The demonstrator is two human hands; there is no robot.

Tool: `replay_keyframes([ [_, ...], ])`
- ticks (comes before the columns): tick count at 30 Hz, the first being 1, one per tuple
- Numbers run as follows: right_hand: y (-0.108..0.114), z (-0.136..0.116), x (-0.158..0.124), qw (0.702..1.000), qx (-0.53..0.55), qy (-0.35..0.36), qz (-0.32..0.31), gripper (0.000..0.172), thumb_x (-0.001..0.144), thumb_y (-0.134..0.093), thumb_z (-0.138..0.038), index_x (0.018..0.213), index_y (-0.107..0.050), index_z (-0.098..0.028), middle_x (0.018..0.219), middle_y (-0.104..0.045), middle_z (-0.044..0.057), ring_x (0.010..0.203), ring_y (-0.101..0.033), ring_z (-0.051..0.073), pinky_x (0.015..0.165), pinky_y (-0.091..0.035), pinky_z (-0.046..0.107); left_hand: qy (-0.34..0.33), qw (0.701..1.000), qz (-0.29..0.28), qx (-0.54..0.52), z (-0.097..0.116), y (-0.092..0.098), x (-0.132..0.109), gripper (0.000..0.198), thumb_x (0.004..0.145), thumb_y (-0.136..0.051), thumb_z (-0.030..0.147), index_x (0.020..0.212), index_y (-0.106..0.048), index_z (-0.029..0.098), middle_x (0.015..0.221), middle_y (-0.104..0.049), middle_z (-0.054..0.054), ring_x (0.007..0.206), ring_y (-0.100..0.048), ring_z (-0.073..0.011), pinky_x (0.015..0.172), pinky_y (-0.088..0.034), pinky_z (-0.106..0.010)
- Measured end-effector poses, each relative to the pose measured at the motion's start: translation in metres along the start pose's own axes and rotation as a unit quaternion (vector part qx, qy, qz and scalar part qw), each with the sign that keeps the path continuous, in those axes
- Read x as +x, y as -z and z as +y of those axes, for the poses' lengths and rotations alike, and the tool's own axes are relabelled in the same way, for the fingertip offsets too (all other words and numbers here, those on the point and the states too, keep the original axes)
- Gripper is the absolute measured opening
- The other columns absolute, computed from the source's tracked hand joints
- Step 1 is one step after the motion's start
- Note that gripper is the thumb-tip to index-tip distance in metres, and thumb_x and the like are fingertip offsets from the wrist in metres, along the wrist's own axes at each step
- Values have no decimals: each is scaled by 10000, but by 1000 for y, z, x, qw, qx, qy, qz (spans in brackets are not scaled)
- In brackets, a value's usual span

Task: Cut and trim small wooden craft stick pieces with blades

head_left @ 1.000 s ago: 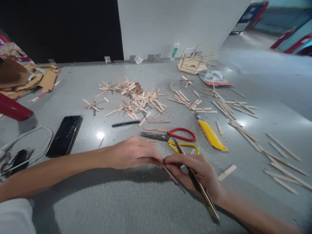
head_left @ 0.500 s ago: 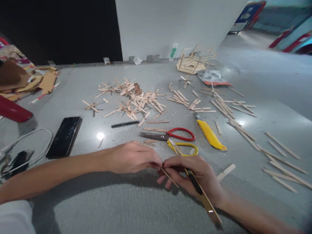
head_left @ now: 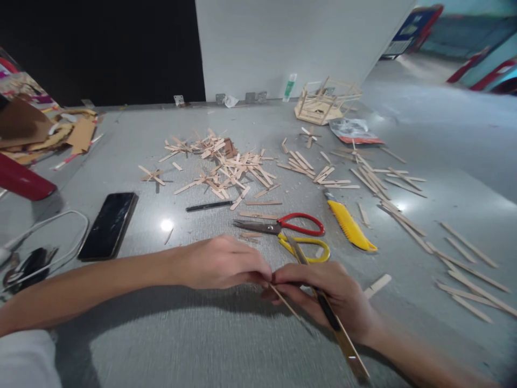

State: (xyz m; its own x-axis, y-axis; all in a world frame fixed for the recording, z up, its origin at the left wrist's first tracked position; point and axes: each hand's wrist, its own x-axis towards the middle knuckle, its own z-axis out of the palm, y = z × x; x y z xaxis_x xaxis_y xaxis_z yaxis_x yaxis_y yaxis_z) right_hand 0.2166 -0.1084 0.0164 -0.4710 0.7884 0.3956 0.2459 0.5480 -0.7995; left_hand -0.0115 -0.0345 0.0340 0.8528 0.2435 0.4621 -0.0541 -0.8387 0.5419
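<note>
Centre front, my left hand (head_left: 226, 264) pinches one end of a thin wooden craft stick (head_left: 286, 303), which slants down to the right. My right hand (head_left: 341, 288) is wrapped around a slim gold-coloured box cutter (head_left: 348, 350) with a black slider; its tip points up and left, over the scissors. The thumb and finger of that hand meet the left fingertips at the end of the stick; the exact contact is hidden. Just beyond lie scissors (head_left: 258, 226) with one red and one yellow handle, and a yellow utility knife (head_left: 350, 223).
A pile of cut craft sticks (head_left: 230, 167) covers the middle; longer sticks (head_left: 476, 285) lie right. A stick-built frame (head_left: 319, 110) and a glue tube (head_left: 290, 88) stand at the back. Left are a phone (head_left: 108, 225), a white cable (head_left: 83, 226), a red object (head_left: 24, 178) and cardboard scraps (head_left: 83, 134).
The stick between my hands has swung slightly, showing more of its length toward the lower right. Both hands have shifted a little to the right; the view has shifted slightly too.
</note>
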Motion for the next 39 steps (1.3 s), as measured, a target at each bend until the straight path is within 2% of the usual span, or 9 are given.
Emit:
replay_keyframes([
  [3,-4,-1,-2,1000,23,-18,8,130,946,-594,-103,976,-671,-203,756,-791,25,611,-755,135,549,-580,171,-2,1000,-7,3,2,1,0,206,1044,-476,208,957,-652,149,853,-746,-41,747,-684,-97,758,-532,-168],
  [8,-12,-5,-9,983,144,-108,16,112,982,-563,-185,972,-673,-199,821,-797,56,670,-781,188,547,-649,218,15,999,-46,0,4,2,0,268,1053,-421,180,960,-671,153,879,-755,-54,765,-684,-93,753,-539,-166],
  [15,-11,-11,-3,967,204,-150,13,116,969,-592,-213,918,-695,-197,775,-791,61,687,-784,212,591,-667,241,25,998,-56,12,6,1,-1,260,1052,-420,183,955,-660,154,880,-746,-50,765,-666,-86,748,-519,-150],
  [20,-17,-5,-9,948,251,-193,21,168,959,-629,-308,885,-703,-177,769,-770,67,656,-780,219,562,-659,248,15,998,-59,20,5,1,-2,248,1044,-422,156,975,-659,155,890,-748,-51,770,-672,-95,750,-528,-167],
  [25,-23,-3,-16,938,258,-230,21,218,951,-627,-368,865,-693,-178,721,-753,66,645,-777,224,579,-652,264,0,997,-73,13,1,0,-3,236,1023,-429,112,997,-661,146,912,-751,-70,803,-687,-116,767,-538,-185],
  [33,-20,-16,-6,936,217,-277,9,148,896,-669,-302,809,-640,-186,679,-732,47,636,-771,210,574,-630,245,17,995,-97,-3,-3,-2,-4,240,1012,-446,107,1024,-681,157,933,-756,-78,800,-699,-126,754,-551,-201],
  [39,-25,-11,-12,917,270,-291,24,197,915,-660,-357,828,-642,-182,709,-729,40,598,-757,177,532,-612,218,6,996,-83,-19,0,0,0,196,1016,-485,124,982,-677,145,905,-756,-74,789,-701,-121,730,-529,-182],
])
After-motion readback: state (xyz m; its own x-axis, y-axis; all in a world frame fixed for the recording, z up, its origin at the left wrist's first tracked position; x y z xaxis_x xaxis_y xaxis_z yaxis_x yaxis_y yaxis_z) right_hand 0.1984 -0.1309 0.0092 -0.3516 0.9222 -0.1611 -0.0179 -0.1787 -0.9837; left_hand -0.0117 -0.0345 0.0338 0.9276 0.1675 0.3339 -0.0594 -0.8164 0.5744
